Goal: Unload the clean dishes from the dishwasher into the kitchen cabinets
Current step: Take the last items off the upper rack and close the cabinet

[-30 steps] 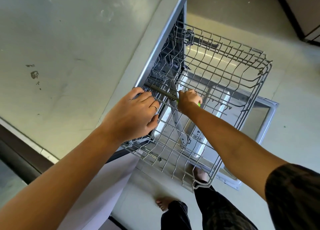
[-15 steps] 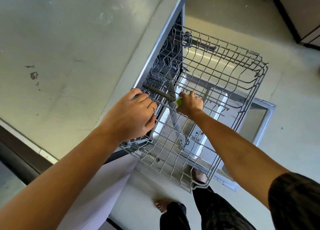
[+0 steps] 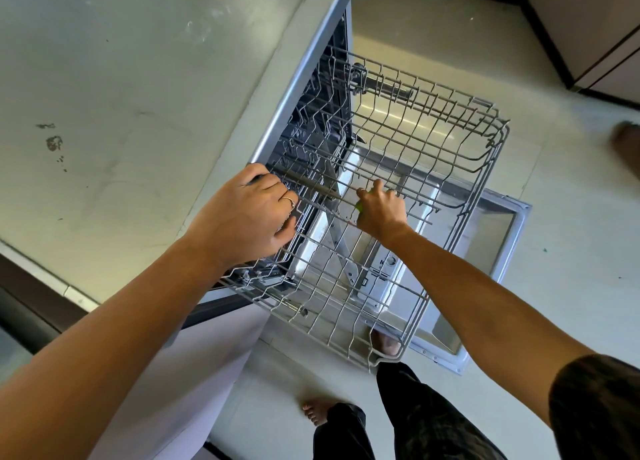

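The grey wire upper rack (image 3: 460, 217) is pulled out of the dishwasher and looks bare of dishes. My left hand (image 3: 242, 217) curls over the rack's left side by the counter edge, with something dark under its fingertips. My right hand (image 3: 381, 210) reaches into the rack's middle, closed on a small green item (image 3: 359, 206) that is mostly hidden in the palm. A thin grey-brown bar (image 3: 308, 184) lies across the wires between the two hands.
The dishwasher door (image 3: 502, 238) hangs open below the rack. A pale counter (image 3: 121, 96) fills the left. My bare feet (image 3: 315, 413) stand on the floor beside the door. Cabinets (image 3: 606, 26) are at the top right. A blurred brown shape (image 3: 627, 144) is at the right edge.
My right hand has turned, so its fingers now rise over a wire and less green shows. My left hand has kept its grip. The blurred brown shape has come into view.
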Available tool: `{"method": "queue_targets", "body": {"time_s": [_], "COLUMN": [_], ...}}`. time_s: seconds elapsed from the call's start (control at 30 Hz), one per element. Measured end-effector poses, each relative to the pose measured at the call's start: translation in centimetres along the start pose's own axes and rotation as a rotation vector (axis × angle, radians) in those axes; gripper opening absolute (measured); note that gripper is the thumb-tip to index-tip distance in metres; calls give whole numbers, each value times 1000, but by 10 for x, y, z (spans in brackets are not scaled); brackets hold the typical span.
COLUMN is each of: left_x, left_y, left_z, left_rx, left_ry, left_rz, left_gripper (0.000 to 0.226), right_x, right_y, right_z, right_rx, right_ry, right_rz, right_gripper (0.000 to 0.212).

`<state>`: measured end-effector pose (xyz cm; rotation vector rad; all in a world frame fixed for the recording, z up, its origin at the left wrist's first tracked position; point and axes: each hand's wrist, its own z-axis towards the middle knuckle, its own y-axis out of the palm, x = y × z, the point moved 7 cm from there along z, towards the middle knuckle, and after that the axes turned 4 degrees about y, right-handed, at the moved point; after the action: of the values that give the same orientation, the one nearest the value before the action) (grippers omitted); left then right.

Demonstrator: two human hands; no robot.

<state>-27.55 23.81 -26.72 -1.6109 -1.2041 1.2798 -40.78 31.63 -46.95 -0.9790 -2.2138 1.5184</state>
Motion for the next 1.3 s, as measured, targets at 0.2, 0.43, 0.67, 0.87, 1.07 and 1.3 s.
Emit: {"method": "queue_targets", "body": {"time_s": [0.2, 0.43, 0.67, 0.87, 1.07, 1.3], "left_x": [1, 2, 6, 58, 91, 102], "left_y": [-3, -3, -2, 60, 111, 99], "left_z": [1, -1, 1, 29, 42, 66], "left_rx": [68, 119, 78, -296, -490, -211], "left_ry": [27, 25, 32, -413, -1027, -1209], "left_rz": [22, 38, 119, -614, -1582, -2314], "left_gripper": [38, 36, 26, 40, 82, 47], "right_x": [10, 1, 4, 14, 24, 27], "right_y": [-5, -26, -36, -37, -44, -41], "right_z": [-2, -15, -30, -38, -41, -45], "right_rx": [37, 134, 181, 212, 151, -4], "right_ry": [-44, -78, -14, 92, 200, 109], "right_rz": [-90, -22, 121, 388, 859, 1014], "right_gripper": [37, 29, 25, 23, 26, 16]}}
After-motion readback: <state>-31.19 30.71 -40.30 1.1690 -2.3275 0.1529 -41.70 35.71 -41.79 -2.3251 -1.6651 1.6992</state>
